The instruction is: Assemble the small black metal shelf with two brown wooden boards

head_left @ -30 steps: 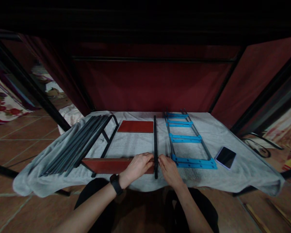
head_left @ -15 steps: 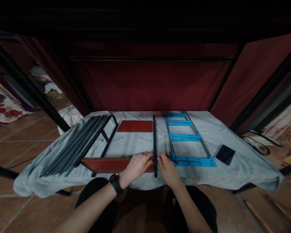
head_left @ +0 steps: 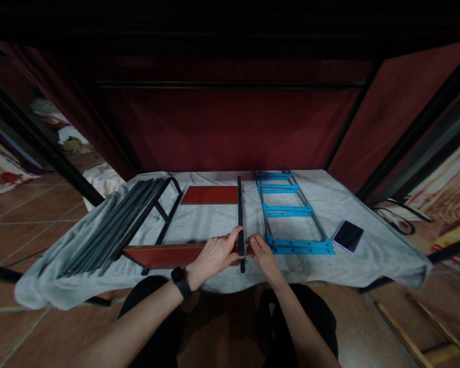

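My left hand [head_left: 216, 254], with a black watch on its wrist, grips the upright black metal bar [head_left: 240, 204] near its front end, thumb on top of it. The fingers lie by the end of a reddish-brown board [head_left: 161, 255] standing on edge. On the bar's other side my right hand [head_left: 262, 257] is closed in a pinch against it; what the fingertips hold is too small to make out. At its left end the board meets a black metal frame [head_left: 164, 225]. A second brown board [head_left: 210, 194] lies flat behind, between frame and bar.
Several dark grey tubes [head_left: 118, 225] lie in a bundle at the left of the cloth-covered table [head_left: 291, 268]. Blue plastic brackets joined by rods [head_left: 302, 246] are at the right, beside a phone [head_left: 348, 236]. A dark red panel [head_left: 230, 128] stands behind.
My left thumb has shifted onto the black bar, and my right fingers have drawn slightly away from its side. The whole view has moved a little.
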Demonstrator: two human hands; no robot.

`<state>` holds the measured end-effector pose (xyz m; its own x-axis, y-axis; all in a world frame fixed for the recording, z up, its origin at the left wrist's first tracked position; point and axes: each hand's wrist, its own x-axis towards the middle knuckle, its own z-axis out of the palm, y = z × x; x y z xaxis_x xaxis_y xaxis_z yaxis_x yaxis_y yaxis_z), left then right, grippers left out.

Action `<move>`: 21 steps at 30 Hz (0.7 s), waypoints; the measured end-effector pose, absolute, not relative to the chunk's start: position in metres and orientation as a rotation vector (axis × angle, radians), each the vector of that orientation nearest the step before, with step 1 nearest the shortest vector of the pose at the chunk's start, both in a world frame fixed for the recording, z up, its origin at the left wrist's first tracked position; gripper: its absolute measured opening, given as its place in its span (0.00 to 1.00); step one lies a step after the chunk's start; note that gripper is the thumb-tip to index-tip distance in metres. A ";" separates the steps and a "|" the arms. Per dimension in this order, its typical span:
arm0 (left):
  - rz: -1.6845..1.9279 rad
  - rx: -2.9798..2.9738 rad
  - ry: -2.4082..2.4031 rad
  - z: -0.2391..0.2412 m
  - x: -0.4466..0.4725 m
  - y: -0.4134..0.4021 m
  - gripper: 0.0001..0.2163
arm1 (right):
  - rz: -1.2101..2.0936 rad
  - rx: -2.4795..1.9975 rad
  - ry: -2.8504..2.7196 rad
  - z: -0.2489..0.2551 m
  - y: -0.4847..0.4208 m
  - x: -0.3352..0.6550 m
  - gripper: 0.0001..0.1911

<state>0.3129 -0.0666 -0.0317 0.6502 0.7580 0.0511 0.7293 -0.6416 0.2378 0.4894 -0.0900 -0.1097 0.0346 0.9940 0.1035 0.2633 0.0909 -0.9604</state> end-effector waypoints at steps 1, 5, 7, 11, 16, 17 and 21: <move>0.203 2.714 1.181 -0.031 0.314 -0.066 0.27 | 0.961 -1.417 -1.400 -0.116 -0.090 0.491 0.16; 0.140 2.809 1.063 -0.028 0.315 -0.061 0.21 | 0.881 -1.757 -1.533 -0.147 -0.096 0.491 0.08; 0.160 2.766 1.039 -0.023 0.313 -0.058 0.20 | 0.872 -1.805 -1.554 -0.158 -0.100 0.489 0.09; 0.206 2.674 1.022 -0.010 0.309 -0.054 0.21 | 0.963 -1.736 -1.514 -0.167 -0.101 0.484 0.09; 0.227 2.624 0.981 -0.002 0.307 -0.055 0.21 | 1.095 -1.632 -1.346 -0.176 -0.098 0.479 0.11; 0.236 2.607 0.975 -0.002 0.307 -0.055 0.20 | 1.106 -1.619 -1.297 -0.179 -0.098 0.477 0.10; 0.262 2.540 0.956 0.002 0.307 -0.054 0.18 | 1.123 -1.581 -1.144 -0.189 -0.098 0.473 0.09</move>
<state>0.3075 -0.0536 0.0017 0.7467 0.6645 0.0299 0.5870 -0.6794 0.4404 0.4731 -0.0984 -0.1888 0.1741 0.9689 -0.1757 0.1934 -0.2086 -0.9587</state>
